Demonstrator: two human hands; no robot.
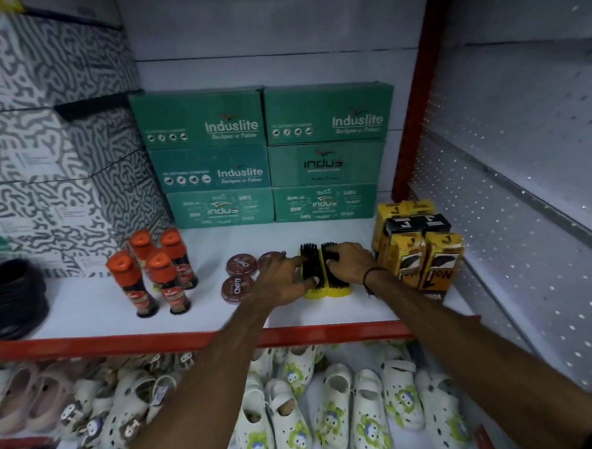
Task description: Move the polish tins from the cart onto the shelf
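Note:
Three round maroon polish tins lie flat on the white shelf (pixel 86 304): one at the back (pixel 242 264), one in front (pixel 237 288), and a third (pixel 268 259) partly hidden behind my left hand. My left hand (pixel 283 276) rests on the left of two yellow brushes with black bristles (pixel 311 270), fingers against its side. My right hand (pixel 349 261) lies over the right brush (pixel 339 284), fingers curled on its bristles. The cart is out of view.
Several red-capped polish bottles (pixel 155 273) stand left of the tins. Yellow-and-black cartons (pixel 416 249) crowd the right end. Green shoe boxes (pixel 267 157) are stacked behind, patterned boxes (pixel 50 134) at left. A black shoe (pixel 13 297) sits far left. White clogs (pixel 332 411) fill the lower shelf.

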